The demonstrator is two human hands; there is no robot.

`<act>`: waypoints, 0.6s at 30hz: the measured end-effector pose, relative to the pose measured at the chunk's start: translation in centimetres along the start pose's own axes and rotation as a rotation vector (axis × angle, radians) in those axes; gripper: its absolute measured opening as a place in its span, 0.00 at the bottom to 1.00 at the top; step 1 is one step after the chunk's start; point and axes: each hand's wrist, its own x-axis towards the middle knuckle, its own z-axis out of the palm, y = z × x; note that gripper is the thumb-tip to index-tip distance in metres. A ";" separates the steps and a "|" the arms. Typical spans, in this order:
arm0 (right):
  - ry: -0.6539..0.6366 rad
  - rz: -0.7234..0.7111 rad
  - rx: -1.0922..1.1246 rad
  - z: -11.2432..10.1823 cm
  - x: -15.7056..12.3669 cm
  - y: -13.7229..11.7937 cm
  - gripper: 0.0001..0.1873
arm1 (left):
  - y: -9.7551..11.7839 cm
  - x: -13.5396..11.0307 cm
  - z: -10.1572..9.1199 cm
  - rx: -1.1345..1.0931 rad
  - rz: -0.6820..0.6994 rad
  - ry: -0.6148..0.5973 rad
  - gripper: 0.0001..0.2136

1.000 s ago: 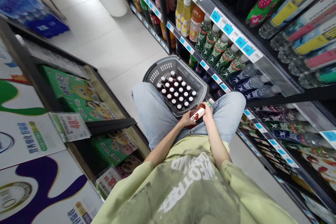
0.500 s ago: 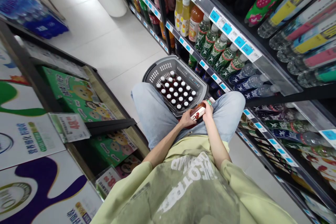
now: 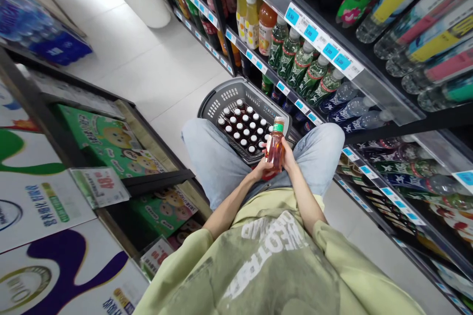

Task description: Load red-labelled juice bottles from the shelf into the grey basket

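A bottle (image 3: 274, 150) of reddish-brown drink, with a green band below its cap, is held over my lap. My left hand (image 3: 263, 168) is closed around its lower left side. On the other side, my right hand (image 3: 289, 155) grips it with the fingers wrapped around. The bottle stands nearly upright, cap pointing away from me. Just beyond it, a grey shopping basket (image 3: 212, 100) sits on the floor between my knees. Several dark bottles with white caps (image 3: 239, 126) stand in rows inside the basket.
To the right rise drink shelves (image 3: 321, 42) with green bottles (image 3: 303, 71) and price tags. On the left is a display rack (image 3: 155, 177) holding green boxes (image 3: 99, 133). A white bucket (image 3: 148, 5) and wrapped water bottles (image 3: 40, 29) stand farther off on the tiled floor.
The bottle has turned from lying tilted to the right to nearly upright, its cap now pointing away from me. Both hands have shifted their hold along with it.
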 end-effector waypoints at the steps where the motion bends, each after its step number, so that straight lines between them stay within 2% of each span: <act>1: -0.008 -0.004 0.002 0.0 0.0 0.1 0.28 | 0.0 0.0 0.0 -0.023 -0.010 -0.004 0.39; 7: 0.008 0.011 0.076 -0.2 0.6 0.4 0.29 | 0.1 0.6 0.3 -0.060 -0.038 0.001 0.38; 10: -0.021 0.005 0.075 -0.3 0.7 0.3 0.29 | 0.2 0.7 0.4 -0.108 0.014 -0.036 0.38; 15: 0.025 0.053 0.082 -0.2 0.6 0.1 0.30 | 0.8 0.5 0.5 -0.110 0.059 -0.038 0.38; 18: -0.026 0.036 0.064 -0.5 0.9 0.2 0.29 | 0.8 0.6 0.4 -0.115 0.123 -0.046 0.37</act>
